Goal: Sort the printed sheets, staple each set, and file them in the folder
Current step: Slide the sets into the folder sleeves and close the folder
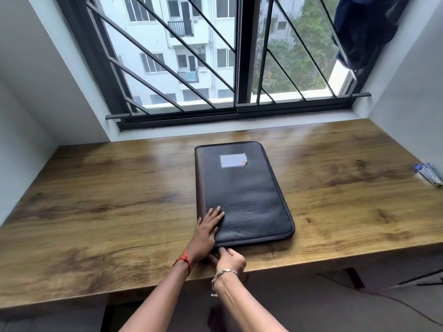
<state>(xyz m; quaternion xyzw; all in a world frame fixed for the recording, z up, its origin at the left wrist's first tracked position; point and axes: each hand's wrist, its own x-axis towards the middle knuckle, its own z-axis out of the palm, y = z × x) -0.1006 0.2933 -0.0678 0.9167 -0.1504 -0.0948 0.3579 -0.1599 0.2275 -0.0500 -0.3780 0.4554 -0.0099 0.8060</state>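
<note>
Head camera showed the closed black zip folder [242, 195] lying flat on the wooden desk [96, 200], its contents hidden. My left hand [208, 231] pressed flat on its near-left corner, while my right hand [230, 258] pinched its near edge.

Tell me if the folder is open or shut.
Shut. The folder lies flat on the desk, cover down, label up, edges meeting. The left hand rests on it; the right hand touches its near edge.

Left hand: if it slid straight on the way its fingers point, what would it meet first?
Only the folder it lies on: the left hand points across bare cover, roughly towards the white label, though it may pass right of it.
</note>
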